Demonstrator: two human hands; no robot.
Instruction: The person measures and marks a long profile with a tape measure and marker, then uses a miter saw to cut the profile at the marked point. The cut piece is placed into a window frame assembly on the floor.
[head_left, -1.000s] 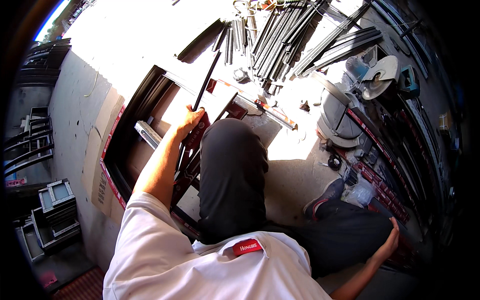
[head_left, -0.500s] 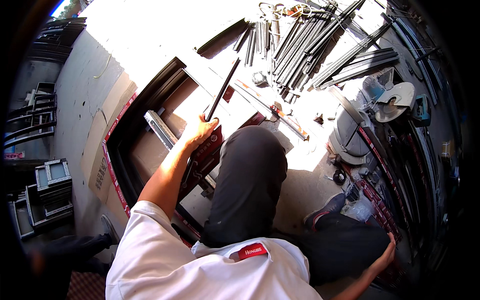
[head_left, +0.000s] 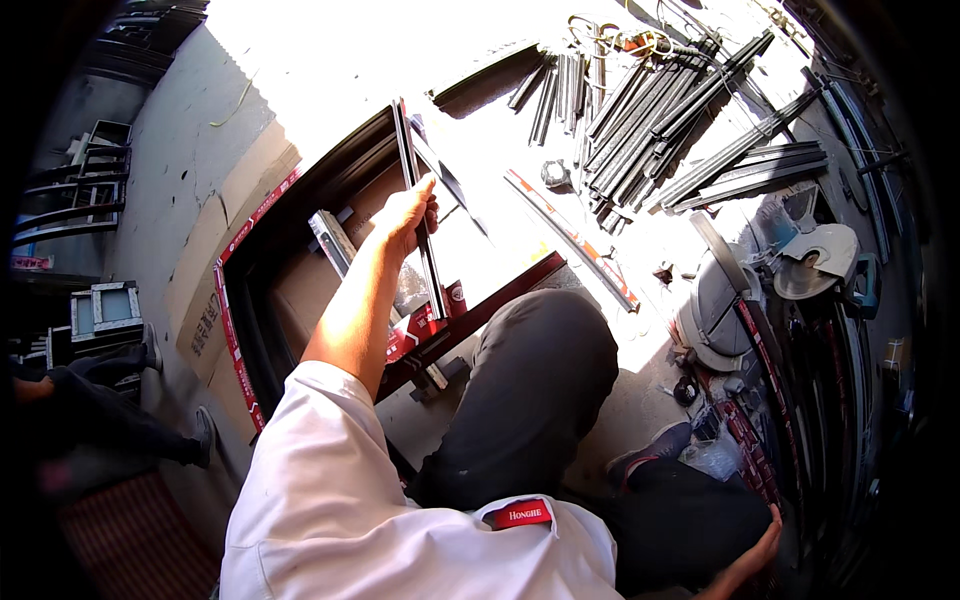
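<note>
Far left: stacked metal frames (head_left: 100, 310) stand in shade, and another person's dark-trousered legs (head_left: 100, 415) lie across the floor there.
Floor: grey concrete (head_left: 160, 150), rough and sunlit near the top, with flat brown cardboard (head_left: 215, 260) spread on it.
Frame: a large dark rectangular frame (head_left: 300, 215) with red-taped edges lies flat on the cardboard, just in front of the person.
Strip: a long, thin, dark metal strip (head_left: 425, 240) runs from the frame's top edge down toward the person's knee, lying over the frame.
Left hand: the left hand (head_left: 405, 215) is at the end of a bare arm stretched forward, fingers clenched round the strip near its middle.
Person: white shirt, dark trousers, one knee bent up in the centre.
Bar: a flat red and pale bar (head_left: 575, 240) lies slantwise on the bright floor.
Profiles: a heap of long grey metal profiles (head_left: 650, 120), ribbed and straight, lies at upper right.
Saw: a round-bladed saw (head_left: 815, 265) sits at the right.
Right hand: the right hand (head_left: 765, 545) is low at the right edge by the person's foot; whether it grips anything cannot be told.
</note>
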